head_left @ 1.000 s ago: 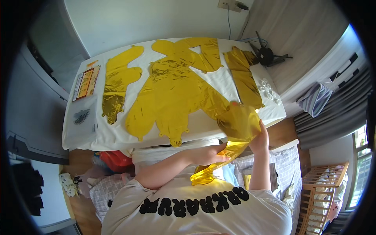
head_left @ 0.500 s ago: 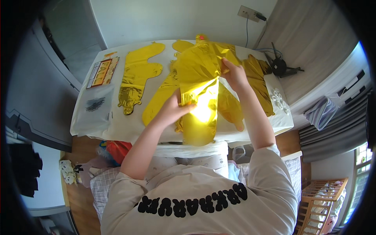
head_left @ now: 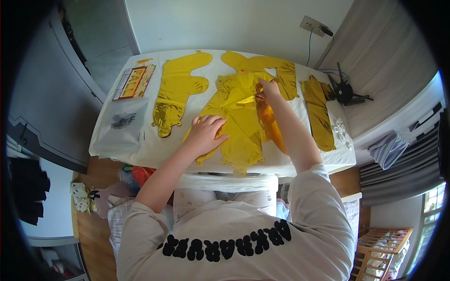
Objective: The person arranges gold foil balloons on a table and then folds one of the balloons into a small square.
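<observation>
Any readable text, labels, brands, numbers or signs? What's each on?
White shirt: large black letters across it; wording not copied here.
Orange card on the table: print too small to read.
Plastic bag: dark markings, unreadable.
Gold foil balloons: no lettering seen.

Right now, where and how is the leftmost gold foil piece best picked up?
The leftmost gold foil piece is probably best pinched at its narrow tail, coming from the near side with the left hand: it lies flat, and that tail points toward the person.
</observation>
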A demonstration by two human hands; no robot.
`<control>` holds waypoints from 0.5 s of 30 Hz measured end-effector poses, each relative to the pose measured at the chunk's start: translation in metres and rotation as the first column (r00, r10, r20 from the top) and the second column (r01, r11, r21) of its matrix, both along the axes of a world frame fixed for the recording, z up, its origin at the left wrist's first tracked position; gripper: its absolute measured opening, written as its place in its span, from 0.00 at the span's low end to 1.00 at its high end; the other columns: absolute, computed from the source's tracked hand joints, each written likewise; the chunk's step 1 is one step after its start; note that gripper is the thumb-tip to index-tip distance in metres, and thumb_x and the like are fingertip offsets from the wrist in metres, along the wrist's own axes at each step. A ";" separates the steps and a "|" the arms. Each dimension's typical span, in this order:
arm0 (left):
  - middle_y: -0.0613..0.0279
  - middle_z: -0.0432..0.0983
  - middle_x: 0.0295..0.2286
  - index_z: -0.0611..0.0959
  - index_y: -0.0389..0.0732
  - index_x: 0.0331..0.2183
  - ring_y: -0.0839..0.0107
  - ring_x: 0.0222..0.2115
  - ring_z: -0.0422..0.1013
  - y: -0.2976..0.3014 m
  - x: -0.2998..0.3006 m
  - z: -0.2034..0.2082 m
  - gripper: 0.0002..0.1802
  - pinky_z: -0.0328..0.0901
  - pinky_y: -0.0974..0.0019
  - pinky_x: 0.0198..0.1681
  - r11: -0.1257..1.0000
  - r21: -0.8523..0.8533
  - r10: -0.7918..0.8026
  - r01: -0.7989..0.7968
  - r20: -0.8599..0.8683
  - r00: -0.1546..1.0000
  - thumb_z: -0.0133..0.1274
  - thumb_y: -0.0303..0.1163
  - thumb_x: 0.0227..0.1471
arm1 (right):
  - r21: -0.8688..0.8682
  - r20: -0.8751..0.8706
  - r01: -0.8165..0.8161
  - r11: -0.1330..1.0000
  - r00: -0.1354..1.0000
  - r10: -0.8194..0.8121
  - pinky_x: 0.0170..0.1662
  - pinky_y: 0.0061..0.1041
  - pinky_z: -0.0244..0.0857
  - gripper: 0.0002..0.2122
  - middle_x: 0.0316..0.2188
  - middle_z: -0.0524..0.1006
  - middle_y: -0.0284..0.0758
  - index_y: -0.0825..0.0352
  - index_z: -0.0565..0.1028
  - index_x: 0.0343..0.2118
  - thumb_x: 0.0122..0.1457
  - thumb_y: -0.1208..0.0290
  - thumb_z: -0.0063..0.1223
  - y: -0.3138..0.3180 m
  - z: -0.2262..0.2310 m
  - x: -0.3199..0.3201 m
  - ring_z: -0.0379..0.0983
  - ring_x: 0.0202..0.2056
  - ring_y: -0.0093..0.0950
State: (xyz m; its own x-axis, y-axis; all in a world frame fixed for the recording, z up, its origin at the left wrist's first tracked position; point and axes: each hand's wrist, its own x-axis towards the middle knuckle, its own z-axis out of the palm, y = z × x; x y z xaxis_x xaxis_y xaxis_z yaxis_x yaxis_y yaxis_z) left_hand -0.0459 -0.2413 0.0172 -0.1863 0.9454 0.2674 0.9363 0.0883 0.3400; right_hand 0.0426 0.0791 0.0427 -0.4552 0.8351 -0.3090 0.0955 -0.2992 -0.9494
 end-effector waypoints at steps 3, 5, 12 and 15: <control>0.61 0.72 0.56 0.78 0.43 0.57 0.62 0.59 0.65 -0.002 -0.003 -0.001 0.31 0.50 0.47 0.65 1.000 -0.008 0.000 0.000 -0.018 1.000 0.59 0.52 0.58 | 0.111 0.046 0.042 0.993 0.998 -0.047 0.43 0.31 0.78 0.22 0.44 0.75 0.44 0.73 0.69 0.53 0.64 0.63 0.62 -0.004 0.011 0.000 0.78 0.42 0.35; 0.62 0.72 0.55 0.78 0.43 0.56 0.62 0.59 0.65 -0.002 -0.003 0.003 0.32 0.50 0.48 0.65 1.000 -0.014 -0.011 0.011 -0.004 1.000 0.60 0.52 0.58 | 0.156 -0.033 -0.053 0.986 0.998 0.059 0.45 0.29 0.78 0.25 0.47 0.75 0.43 0.73 0.64 0.58 0.65 0.65 0.60 0.010 0.011 0.008 0.78 0.44 0.34; 0.61 0.72 0.55 0.78 0.43 0.56 0.62 0.59 0.65 0.001 -0.002 0.002 0.32 0.50 0.48 0.65 1.000 -0.014 -0.007 0.007 0.006 1.000 0.61 0.52 0.57 | -0.048 -0.136 -0.179 0.983 0.976 0.172 0.57 0.33 0.73 0.20 0.52 0.76 0.43 0.75 0.67 0.57 0.68 0.68 0.54 0.038 0.006 0.016 0.76 0.51 0.34; 0.62 0.71 0.56 0.78 0.43 0.56 0.62 0.59 0.64 0.000 -0.003 0.001 0.32 0.49 0.48 0.66 0.999 0.053 -0.003 0.001 0.022 1.000 0.61 0.52 0.57 | -0.112 -0.192 -0.198 0.974 0.966 0.174 0.57 0.33 0.72 0.18 0.51 0.76 0.43 0.76 0.69 0.56 0.70 0.69 0.52 0.028 0.000 0.008 0.75 0.52 0.36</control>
State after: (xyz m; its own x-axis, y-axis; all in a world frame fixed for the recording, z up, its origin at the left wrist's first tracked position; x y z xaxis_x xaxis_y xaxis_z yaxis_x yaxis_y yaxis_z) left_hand -0.0491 -0.2408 0.0179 -0.1908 0.9304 0.3129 0.9287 0.0679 0.3645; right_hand 0.0510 0.1071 0.0427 -0.6567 0.6887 -0.3071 -0.0078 -0.4134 -0.9105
